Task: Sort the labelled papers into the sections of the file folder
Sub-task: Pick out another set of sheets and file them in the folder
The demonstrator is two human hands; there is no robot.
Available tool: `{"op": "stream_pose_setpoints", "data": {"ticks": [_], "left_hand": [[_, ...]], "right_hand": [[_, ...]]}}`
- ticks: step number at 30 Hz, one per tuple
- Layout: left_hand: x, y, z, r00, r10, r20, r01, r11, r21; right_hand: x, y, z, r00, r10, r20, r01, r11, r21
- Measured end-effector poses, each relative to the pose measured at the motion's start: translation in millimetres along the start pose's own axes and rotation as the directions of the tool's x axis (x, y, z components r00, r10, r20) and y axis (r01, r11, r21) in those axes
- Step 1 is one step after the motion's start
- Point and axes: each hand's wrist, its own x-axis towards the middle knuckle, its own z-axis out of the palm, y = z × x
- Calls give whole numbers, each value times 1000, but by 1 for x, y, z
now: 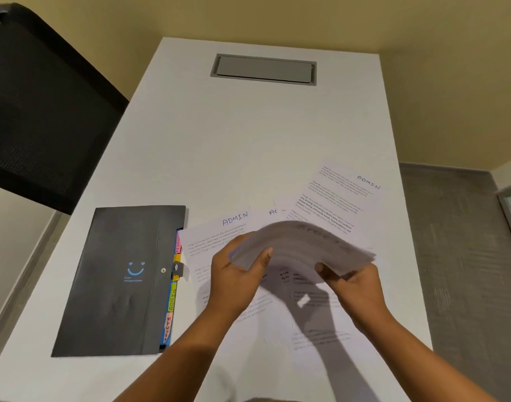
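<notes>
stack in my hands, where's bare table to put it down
Widest bare patch: the table between the grey hatch and the ADMIN sheets. Another lies beyond the folder, toward the chair. Crowded: right of the folder, sheets overlap under the stack in left hand and right hand.

Well left of my left hand (pixel 234 278) stands a black mesh chair (pixel 45 111); well beyond it, a grey rectangular hatch (pixel 263 69) in the white tabletop (pixel 248 140).

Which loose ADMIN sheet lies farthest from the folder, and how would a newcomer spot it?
On the white table, look right of the black file folder, beyond the held stack. The farthest ADMIN sheet lies by the table's right edge; unlike its neighbours, it is turned clockwise.
</notes>
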Motion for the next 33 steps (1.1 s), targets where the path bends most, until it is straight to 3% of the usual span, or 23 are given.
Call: {"op": "stream_pose_setpoints", "data": {"ticks": [6,9,12,14,18,22,26,29,31,33], "left_hand": [[5,-5,0,989,-129,-75,123,989,-78],[4,6,-3,997,-74,-9,73,995,-61],[4,15,-10,987,-44,154,26,993,119],[5,9,-8,982,-32,185,19,997,69],[3,-6,-4,986,-94,140,101,994,-41],[3,-12,-11,992,-90,86,96,994,-59],[-2,-11,-33,988,-112,107,123,988,-94],[-8,-15,-55,982,-121,144,129,991,-48],[-15,-23,-71,972,-148,184,149,989,11],[-21,-38,-88,977,-170,127,160,984,84]], "right_hand": [[5,0,6,999,53,-9,-53,998,-38],[1,-13,9,998,-43,-35,44,999,21],[-2,-24,9,988,-140,-65,139,990,-26],[-2,-23,13,987,-159,9,159,975,-158],[-1,-7,21,998,-42,45,47,992,-118],[-4,-13,21,994,-100,41,104,989,-101],[-23,-21,12,968,-175,182,213,952,-219],[-40,-23,10,948,-206,242,277,909,-312],[-48,-18,11,964,-174,203,234,915,-328],[-58,-13,11,970,-140,197,201,920,-337]]}}
